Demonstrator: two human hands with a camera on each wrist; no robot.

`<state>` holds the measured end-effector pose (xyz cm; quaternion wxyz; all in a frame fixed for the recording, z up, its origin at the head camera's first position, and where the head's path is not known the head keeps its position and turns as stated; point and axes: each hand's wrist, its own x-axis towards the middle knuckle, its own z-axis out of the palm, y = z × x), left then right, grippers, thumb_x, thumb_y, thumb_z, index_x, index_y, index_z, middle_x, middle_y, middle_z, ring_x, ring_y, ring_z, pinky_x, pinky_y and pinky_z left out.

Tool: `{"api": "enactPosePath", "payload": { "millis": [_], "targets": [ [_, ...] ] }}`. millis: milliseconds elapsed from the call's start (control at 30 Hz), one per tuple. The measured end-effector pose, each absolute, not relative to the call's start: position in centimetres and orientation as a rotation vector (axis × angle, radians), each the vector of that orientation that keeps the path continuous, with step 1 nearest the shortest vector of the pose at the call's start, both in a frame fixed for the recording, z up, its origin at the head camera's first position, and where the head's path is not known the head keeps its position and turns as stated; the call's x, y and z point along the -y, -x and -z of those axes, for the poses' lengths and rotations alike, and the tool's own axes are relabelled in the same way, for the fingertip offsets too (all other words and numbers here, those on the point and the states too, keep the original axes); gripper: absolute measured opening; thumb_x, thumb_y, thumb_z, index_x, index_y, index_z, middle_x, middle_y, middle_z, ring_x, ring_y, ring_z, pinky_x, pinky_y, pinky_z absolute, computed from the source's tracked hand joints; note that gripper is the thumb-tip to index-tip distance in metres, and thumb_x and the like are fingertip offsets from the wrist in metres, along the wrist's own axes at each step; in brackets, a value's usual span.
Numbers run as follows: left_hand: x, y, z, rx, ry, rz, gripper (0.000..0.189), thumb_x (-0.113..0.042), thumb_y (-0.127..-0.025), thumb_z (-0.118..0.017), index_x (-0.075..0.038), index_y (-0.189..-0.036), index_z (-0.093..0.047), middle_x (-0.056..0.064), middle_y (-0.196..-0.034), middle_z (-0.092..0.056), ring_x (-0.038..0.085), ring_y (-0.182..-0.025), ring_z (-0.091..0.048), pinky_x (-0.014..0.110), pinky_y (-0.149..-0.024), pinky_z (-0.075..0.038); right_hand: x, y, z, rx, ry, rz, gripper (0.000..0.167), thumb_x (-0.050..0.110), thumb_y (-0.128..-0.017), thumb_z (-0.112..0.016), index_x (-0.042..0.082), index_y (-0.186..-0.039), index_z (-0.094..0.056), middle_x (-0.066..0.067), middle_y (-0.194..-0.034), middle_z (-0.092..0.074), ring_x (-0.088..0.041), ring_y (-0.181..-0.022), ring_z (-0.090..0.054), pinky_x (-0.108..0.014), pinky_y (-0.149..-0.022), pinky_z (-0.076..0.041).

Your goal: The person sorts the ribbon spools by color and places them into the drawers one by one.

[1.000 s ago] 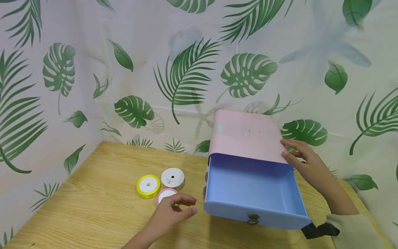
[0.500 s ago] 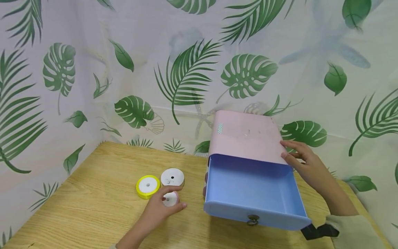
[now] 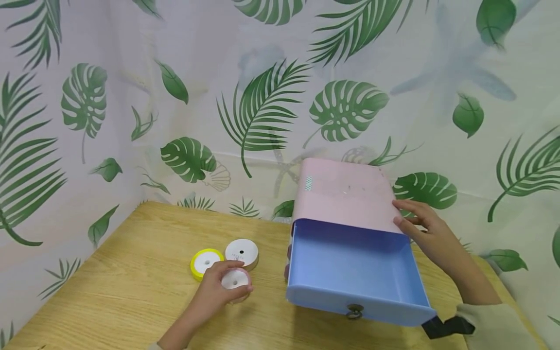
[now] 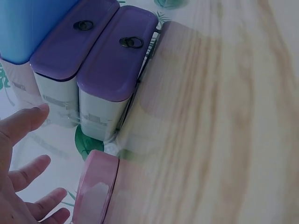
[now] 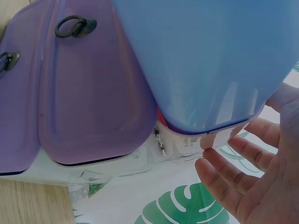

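My left hand (image 3: 212, 287) reaches round a pink ribbon spool (image 3: 235, 278) on the table, thumb along its near side and index finger at its far edge. In the left wrist view its fingers are spread beside the pink spool (image 4: 97, 189). A yellow ribbon spool (image 3: 206, 261) and a white-faced spool (image 3: 242, 252) lie close by. My right hand (image 3: 430, 233) rests its fingertips on the side of a pink-topped drawer cabinet (image 3: 345, 194); the right wrist view shows those fingers extended. The cabinet's blue drawer (image 3: 354, 262) is pulled out, with nothing visible inside.
Two purple drawers (image 4: 117, 56) are closed below the blue one, each with a ring pull. The blue drawer's front juts toward me, above the wooden table (image 3: 131, 291). A leaf-patterned cloth (image 3: 262, 112) hangs behind the table.
My left hand has moved left from beside the blue drawer, and its thumb and index finger now straddle the pink spool. The right hand stays at the cabinet's side.
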<state>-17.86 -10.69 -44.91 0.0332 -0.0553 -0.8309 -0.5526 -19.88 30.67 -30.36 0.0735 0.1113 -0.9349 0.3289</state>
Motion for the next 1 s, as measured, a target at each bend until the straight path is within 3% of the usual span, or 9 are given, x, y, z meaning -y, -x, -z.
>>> {"api": "enactPosePath", "payload": {
  "millis": [233, 500, 1000],
  "targets": [
    [11.04, 18.02, 45.05, 2.611, 0.199, 1.602, 0.051, -0.017, -0.062, -0.089, -0.009, -0.109, -0.07, 0.013, -0.116, -0.064, 0.029, -0.113, -0.052, 0.041, -0.091, -0.042, -30.61, 19.84, 30.24, 2.8, -0.348, -0.981, 0.055, 0.031, -0.101, -0.048, 0.005, -0.147, -0.037, -0.027, -0.15, -0.032, -0.053, -0.121, -0.045, -0.066, -0.087, -0.046],
    [11.42, 18.19, 45.31, 2.707, 0.23, 1.483, 0.053, -0.026, -0.057, -0.091, -0.017, -0.106, -0.071, 0.002, -0.117, -0.065, 0.027, -0.115, -0.047, 0.04, -0.092, -0.035, -30.62, 19.79, 30.27, 2.797, -0.345, -0.994, 0.054, 0.031, -0.101, -0.048, 0.005, -0.147, -0.037, -0.026, -0.15, -0.032, -0.053, -0.121, -0.045, -0.066, -0.087, -0.046],
    [11.55, 18.29, 45.88, 2.762, 0.261, 1.233, 0.064, -0.029, -0.053, -0.094, -0.019, -0.11, -0.069, 0.005, -0.118, -0.064, 0.024, -0.106, -0.05, 0.038, -0.087, -0.04, -30.58, 19.72, 30.42, 2.773, -0.351, -0.982, 0.053, 0.029, -0.101, -0.049, 0.005, -0.146, -0.038, -0.025, -0.149, -0.033, -0.051, -0.119, -0.047, -0.066, -0.086, -0.047]
  ]
}}
